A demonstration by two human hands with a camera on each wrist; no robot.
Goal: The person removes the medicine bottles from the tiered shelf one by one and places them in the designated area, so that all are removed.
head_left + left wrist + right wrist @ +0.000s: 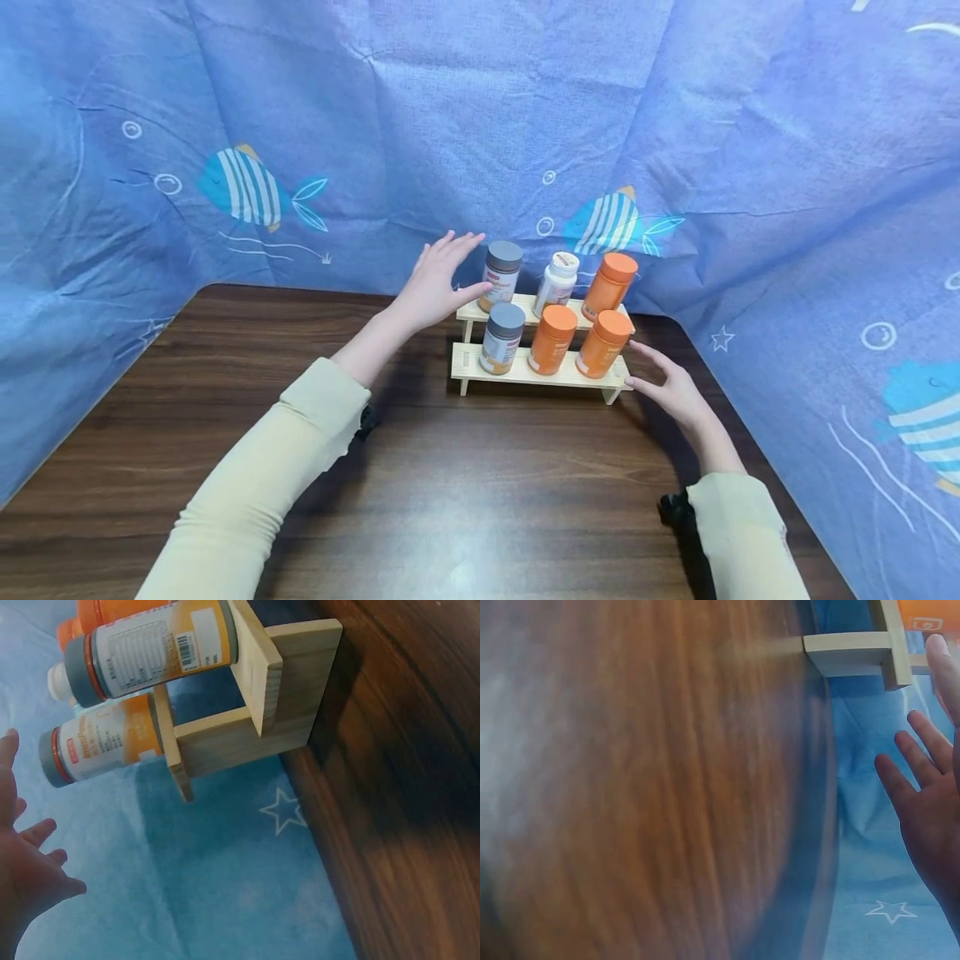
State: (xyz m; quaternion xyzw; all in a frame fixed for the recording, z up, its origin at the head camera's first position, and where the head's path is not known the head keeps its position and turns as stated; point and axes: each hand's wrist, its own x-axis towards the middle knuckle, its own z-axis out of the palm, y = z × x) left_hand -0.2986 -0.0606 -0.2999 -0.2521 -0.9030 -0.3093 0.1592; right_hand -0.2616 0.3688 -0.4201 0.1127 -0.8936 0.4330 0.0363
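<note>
Orange bottle (930,615), right wrist view: cut by top and right edges. Right hand (933,821), same view: cut by right edge; worktop (660,787) blurred. White bottle (553,290), head view: label print illegibly small, base partly hidden behind front middle orange bottle (552,346).

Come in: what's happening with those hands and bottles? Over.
Left hand empty, near rear gray-lidded bottle. Right hand empty, near right end of two-tier wooden shelf. Six bottles standing there. No obstruction visible.
</note>
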